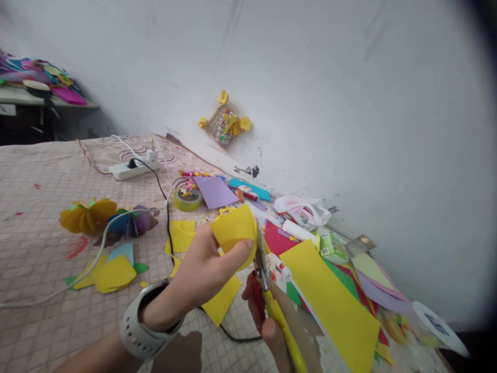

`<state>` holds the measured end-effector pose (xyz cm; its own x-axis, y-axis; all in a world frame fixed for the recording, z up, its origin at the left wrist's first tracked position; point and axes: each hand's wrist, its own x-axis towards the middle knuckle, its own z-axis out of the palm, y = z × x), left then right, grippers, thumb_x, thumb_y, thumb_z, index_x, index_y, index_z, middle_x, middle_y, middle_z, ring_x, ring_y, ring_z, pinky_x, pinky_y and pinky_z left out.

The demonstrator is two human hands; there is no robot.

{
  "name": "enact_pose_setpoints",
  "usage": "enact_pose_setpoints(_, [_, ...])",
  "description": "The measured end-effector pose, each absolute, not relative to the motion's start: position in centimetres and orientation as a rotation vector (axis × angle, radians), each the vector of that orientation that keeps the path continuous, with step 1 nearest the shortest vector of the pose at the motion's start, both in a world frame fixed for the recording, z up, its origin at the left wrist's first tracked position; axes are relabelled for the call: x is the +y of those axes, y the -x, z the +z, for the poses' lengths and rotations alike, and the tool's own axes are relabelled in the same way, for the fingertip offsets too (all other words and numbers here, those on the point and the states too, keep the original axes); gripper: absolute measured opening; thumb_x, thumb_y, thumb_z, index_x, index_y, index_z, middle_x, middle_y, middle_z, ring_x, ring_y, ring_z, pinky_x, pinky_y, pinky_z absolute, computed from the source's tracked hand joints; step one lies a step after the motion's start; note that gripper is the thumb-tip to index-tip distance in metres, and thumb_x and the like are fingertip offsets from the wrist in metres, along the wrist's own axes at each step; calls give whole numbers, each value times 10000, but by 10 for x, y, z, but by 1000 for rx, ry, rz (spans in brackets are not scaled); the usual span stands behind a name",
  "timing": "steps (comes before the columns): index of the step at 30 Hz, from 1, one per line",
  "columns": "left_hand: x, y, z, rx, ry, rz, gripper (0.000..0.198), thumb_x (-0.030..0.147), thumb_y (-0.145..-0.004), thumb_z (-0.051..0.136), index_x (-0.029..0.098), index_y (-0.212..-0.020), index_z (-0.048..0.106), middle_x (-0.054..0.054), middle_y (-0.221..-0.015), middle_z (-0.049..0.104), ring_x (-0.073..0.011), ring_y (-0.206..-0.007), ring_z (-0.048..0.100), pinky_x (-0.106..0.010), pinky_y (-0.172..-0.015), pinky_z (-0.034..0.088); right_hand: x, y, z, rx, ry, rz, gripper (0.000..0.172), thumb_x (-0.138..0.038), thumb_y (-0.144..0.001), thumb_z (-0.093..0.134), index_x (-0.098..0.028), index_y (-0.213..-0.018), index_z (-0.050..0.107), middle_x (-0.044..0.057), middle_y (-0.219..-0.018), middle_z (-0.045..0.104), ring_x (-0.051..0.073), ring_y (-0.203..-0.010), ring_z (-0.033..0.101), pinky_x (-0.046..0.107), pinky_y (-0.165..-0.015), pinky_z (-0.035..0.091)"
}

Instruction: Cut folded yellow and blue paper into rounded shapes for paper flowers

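Note:
A curved piece of yellow paper (pixel 235 225) is pinched between the thumb and fingers of my left hand (pixel 209 267), which wears a watch with a pale strap (pixel 145 324) at the wrist. My right hand (pixel 277 331) grips scissors (pixel 277 311) with yellow and red handles. Their metal blades point up and lie against the right edge of the paper. Beneath my hands lie yellow paper pieces (pixel 222 300) on the patterned tablecloth (pixel 34 207). A long yellow sheet (pixel 330 303) rests just right of the scissors.
Paper flowers (pixel 87 216), cut petals (pixel 115 273) and a white cable (pixel 101 246) lie at left. Farther back are a power strip (pixel 134 168), a tape roll (pixel 187 198) and a purple sheet (pixel 215 191). Right of me, a plastic bag (pixel 305 209) and coloured papers crowd the wall side.

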<state>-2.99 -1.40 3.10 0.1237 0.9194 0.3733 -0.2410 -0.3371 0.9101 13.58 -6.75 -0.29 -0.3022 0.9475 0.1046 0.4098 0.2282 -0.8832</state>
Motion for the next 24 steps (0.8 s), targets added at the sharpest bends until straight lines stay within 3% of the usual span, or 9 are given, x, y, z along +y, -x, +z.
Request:
enact_pose_setpoints(7, [-14, 30, 31, 683, -1299, 1408, 117, 241, -808, 600, 168, -731, 550, -4, -708, 602, -112, -598, 507, -206, -524, 425, -67, -134, 2, -1817, 1232, 1096, 622, -849, -754, 389, -247, -848, 514, -73, -544, 255, 117, -421, 307, 234, -383, 284])
enact_pose_setpoints(13, [-15, 30, 31, 644, -1245, 1394, 116, 236, -804, 605, 169, -719, 563, 6, -685, 588, -106, -593, 507, -193, -507, 419, -67, -134, 2, -1815, 1231, 1095, 636, -865, -735, 401, -248, -847, 504, -71, -559, 268, 116, -425, 307, 243, -380, 264])
enact_pose_setpoints(24, [-15, 31, 31, 598, -1208, 1375, 89, 237, -800, 613, 165, -746, 612, 17, -642, 579, -89, -527, 486, -179, -456, 393, -68, -143, -1, -1762, 1218, 1086, 615, -828, -705, 528, -232, -837, 600, -49, -517, 404, 132, -431, 436, 223, -396, 383])
